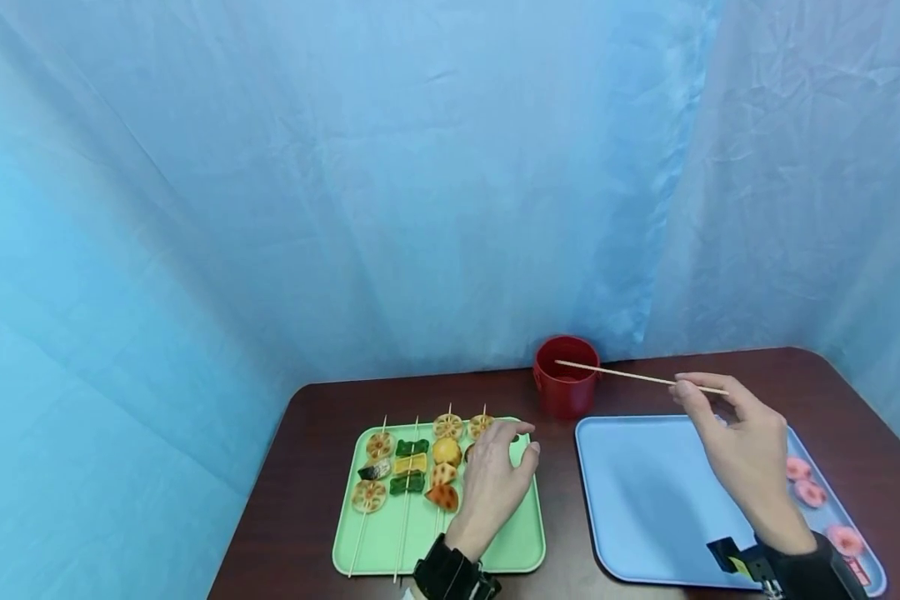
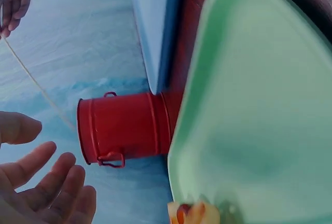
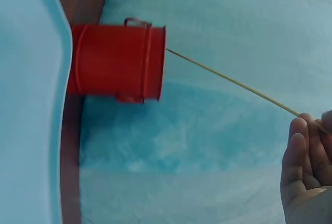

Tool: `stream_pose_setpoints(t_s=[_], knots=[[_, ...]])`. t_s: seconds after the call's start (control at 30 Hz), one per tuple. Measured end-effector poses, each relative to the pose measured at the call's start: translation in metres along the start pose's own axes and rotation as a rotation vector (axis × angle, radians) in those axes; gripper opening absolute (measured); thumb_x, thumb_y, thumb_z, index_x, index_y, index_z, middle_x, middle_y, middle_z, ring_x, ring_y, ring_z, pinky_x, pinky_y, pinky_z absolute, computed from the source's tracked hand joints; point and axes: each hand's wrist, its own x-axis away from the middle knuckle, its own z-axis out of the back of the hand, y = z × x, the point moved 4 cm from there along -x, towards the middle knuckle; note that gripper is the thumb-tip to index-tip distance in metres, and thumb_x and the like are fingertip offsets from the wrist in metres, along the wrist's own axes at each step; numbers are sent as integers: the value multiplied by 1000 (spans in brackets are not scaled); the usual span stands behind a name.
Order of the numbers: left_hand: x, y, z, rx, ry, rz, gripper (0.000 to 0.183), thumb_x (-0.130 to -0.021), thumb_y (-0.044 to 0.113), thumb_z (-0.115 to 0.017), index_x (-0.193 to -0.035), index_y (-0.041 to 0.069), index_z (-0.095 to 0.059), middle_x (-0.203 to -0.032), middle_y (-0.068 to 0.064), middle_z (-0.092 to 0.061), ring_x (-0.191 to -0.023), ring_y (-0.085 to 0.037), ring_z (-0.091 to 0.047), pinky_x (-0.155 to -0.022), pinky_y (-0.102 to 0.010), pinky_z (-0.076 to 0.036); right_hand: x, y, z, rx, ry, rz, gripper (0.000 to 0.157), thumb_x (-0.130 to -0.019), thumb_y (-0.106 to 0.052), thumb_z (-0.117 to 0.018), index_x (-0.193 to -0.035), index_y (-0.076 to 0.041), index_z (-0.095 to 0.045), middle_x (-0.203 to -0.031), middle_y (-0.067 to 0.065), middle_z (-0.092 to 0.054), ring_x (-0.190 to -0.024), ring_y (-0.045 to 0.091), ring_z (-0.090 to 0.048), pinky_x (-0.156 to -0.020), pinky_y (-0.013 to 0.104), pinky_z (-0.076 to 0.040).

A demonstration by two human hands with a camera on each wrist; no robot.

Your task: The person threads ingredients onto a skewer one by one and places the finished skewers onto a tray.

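Observation:
My right hand pinches a thin wooden skewer near one end, above the blue tray. The skewer's other end reaches the mouth of the red bucket; the right wrist view shows that end at the bucket's rim. My left hand hovers over the right part of the green tray, fingers apart and holding nothing. Beneath and left of it lie several loaded skewers with toy food pieces, among them lotus slices and a yellow ball. The left hand hides part of the rightmost skewer.
Several pink ring-shaped pieces lie along the blue tray's right side, partly behind my right arm. The dark wooden table ends at a blue curtain. The bucket stands at the back edge between the trays.

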Motion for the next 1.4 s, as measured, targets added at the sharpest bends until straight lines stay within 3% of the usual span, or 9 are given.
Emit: stream_pose_setpoints(t_s=[0.07, 0.2, 0.37, 0.5, 0.6, 0.8, 1.03, 1.2, 1.4], knots=[[-1, 2, 1, 74, -13, 13, 23, -94, 33, -57, -111, 23, -69, -111, 10, -61, -100, -13, -56, -84, -37, -45, 5, -1, -2, -53, -31, -28, 21, -90, -12, -66, -110, -8, -70, -94, -15, -69, -84, -6, -64, -71, 6, -45], [-5, 5, -1, 204, -37, -3, 27, -96, 35, -54, -115, 22, -68, -113, 10, -61, -103, -11, -57, -85, -32, -48, 17, 3, -19, -152, -137, -79, 21, -92, -14, -64, -110, -6, -67, -97, -1, -71, -86, 2, -67, -73, 12, -49], [-6, 10, -9, 344, -78, -28, 39, -100, 37, -49, -128, 15, -66, -116, 8, -65, -107, -8, -58, -83, -28, -50, 35, 15, -43, -298, -256, -242, 28, -94, -25, -62, -113, -4, -64, -96, 7, -73, -86, 12, -69, -71, 20, -54], [-3, 12, -16, 511, -110, 35, 39, -99, 32, -52, -131, 11, -63, -114, 5, -68, -108, -7, -60, -85, -26, -50, 48, 20, -58, -475, -322, -387, 36, -94, -25, -62, -116, 4, -61, -100, 10, -72, -91, 20, -68, -75, 24, -54], [-2, 12, -20, 655, -119, 103, 35, -98, 25, -55, -125, 6, -66, -117, 0, -68, -105, -13, -64, -85, -25, -50, 54, 20, -68, -543, -354, -453, 38, -93, -24, -63, -116, 6, -60, -101, 12, -72, -91, 20, -68, -77, 26, -54], [0, 11, -17, 889, -106, 172, 28, -97, 14, -57, -116, -3, -69, -126, -4, -63, -104, -25, -64, -81, -28, -52, 61, 10, -87, -603, -409, -463, 37, -93, -23, -64, -114, 7, -60, -100, 16, -71, -90, 21, -67, -76, 28, -54], [3, 7, -13, 957, -107, 184, 30, -96, 24, -58, -112, 2, -71, -111, -7, -70, -98, -22, -66, -85, -42, -52, 68, 5, -101, -616, -488, -481, 39, -91, -22, -66, -114, 9, -60, -98, 14, -72, -89, 21, -68, -74, 34, -55], [5, 1, -14, 988, -122, 221, 34, -98, 27, -54, -108, -4, -64, -108, -8, -71, -98, -23, -67, -85, -41, -52, 73, 8, -103, -563, -578, -509, 44, -89, -29, -68, -119, 3, -60, -107, 14, -69, -97, 23, -67, -79, 36, -54], [8, -9, -16, 890, -191, 159, 35, -103, 31, -45, -103, -2, -54, -106, -7, -72, -94, -20, -69, -81, -40, -53, 64, 23, -84, -410, -638, -456, 48, -89, -37, -65, -122, -3, -60, -117, 11, -67, -103, 17, -65, -84, 31, -52]])
